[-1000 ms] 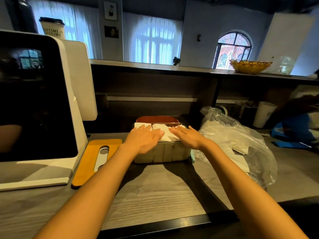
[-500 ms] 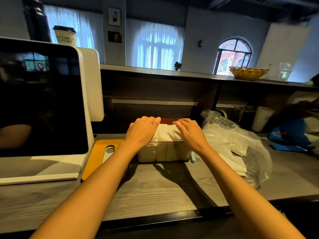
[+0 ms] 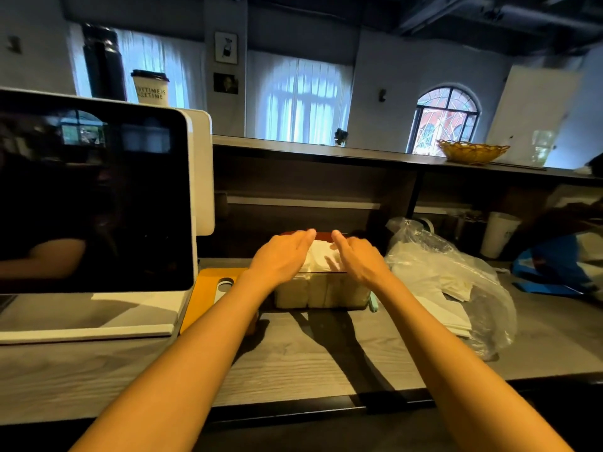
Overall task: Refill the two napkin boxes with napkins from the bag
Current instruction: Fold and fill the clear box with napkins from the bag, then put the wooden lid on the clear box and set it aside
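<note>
Head view showed the left hand (image 3: 282,256) and right hand (image 3: 357,259), fingers straight, pressing napkins (image 3: 318,257) into the clear napkin box (image 3: 321,291) left of the plastic bag (image 3: 456,278), so next probably came closing it.

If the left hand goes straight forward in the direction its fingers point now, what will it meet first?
Probably the reddish-brown box just behind the clear napkin box. The left hand lies flat over the white napkins, fingers pointing forward and slightly right. Depth is unclear, so it may pass above it.
</note>
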Demonstrator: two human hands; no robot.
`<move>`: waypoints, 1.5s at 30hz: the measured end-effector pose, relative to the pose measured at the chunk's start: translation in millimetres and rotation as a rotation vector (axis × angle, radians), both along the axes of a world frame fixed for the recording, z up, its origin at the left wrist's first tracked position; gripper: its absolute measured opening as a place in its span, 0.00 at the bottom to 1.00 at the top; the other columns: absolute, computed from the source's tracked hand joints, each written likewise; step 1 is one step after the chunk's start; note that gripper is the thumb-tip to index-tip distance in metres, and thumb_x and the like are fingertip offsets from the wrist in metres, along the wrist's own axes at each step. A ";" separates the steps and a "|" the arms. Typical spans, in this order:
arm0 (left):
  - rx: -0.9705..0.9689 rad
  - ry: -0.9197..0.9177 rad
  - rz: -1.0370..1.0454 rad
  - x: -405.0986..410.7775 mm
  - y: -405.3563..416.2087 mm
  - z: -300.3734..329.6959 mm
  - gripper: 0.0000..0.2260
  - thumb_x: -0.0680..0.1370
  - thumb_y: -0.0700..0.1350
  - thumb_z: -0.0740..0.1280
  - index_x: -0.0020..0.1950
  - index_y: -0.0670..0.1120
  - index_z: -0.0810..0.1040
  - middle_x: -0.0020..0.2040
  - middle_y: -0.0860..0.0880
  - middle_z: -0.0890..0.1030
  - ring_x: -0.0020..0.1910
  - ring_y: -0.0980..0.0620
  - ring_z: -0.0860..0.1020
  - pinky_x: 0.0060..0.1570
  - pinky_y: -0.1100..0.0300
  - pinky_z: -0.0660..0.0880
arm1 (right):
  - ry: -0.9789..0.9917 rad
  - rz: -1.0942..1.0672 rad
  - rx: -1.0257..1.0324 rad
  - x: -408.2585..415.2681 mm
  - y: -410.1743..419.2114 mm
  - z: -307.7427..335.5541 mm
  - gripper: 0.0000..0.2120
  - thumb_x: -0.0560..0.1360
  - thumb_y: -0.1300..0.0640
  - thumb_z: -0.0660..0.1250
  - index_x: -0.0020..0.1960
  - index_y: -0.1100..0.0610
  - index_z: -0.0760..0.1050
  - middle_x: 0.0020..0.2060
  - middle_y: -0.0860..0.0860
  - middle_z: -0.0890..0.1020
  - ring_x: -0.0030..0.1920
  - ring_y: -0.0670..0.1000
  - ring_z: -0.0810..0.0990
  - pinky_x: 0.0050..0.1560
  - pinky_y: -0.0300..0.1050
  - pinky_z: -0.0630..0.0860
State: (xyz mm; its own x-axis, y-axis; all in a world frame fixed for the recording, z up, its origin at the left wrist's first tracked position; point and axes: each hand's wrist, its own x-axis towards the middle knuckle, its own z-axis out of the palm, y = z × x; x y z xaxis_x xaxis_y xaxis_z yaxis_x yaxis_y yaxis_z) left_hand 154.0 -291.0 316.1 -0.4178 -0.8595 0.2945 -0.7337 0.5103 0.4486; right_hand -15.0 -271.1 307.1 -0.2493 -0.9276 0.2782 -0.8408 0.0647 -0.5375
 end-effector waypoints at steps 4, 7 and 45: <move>0.054 0.455 0.052 15.7 24.0 0.7 0.22 0.85 0.56 0.46 0.64 0.50 0.76 0.58 0.47 0.78 0.53 0.55 0.75 0.53 0.60 0.68 | -0.282 0.079 -0.397 29.5 20.5 1.5 0.25 0.83 0.44 0.49 0.53 0.55 0.82 0.51 0.48 0.81 0.51 0.46 0.78 0.54 0.42 0.72; 0.108 0.671 0.117 35.4 51.0 -15.0 0.21 0.85 0.55 0.46 0.62 0.52 0.76 0.52 0.56 0.75 0.47 0.63 0.72 0.46 0.76 0.65 | -0.509 0.164 -0.421 66.5 38.5 -7.7 0.24 0.83 0.45 0.47 0.52 0.54 0.80 0.52 0.49 0.82 0.51 0.44 0.78 0.51 0.36 0.73; 0.438 1.178 0.307 123.0 79.8 -119.8 0.28 0.79 0.45 0.69 0.76 0.50 0.61 0.66 0.51 0.70 0.57 0.52 0.76 0.45 0.61 0.79 | -1.383 -0.085 -0.243 127.6 84.2 -88.9 0.18 0.78 0.63 0.66 0.66 0.52 0.73 0.57 0.56 0.80 0.48 0.53 0.82 0.29 0.38 0.76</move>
State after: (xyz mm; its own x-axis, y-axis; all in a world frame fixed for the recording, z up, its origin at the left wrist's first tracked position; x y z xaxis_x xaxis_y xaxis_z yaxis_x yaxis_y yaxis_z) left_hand 277.0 -211.2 196.3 0.1295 -0.9914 0.0189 0.1551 0.0391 0.9871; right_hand 112.5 -186.8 218.2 -0.5015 -0.8609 -0.0854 0.3713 -0.1250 -0.9201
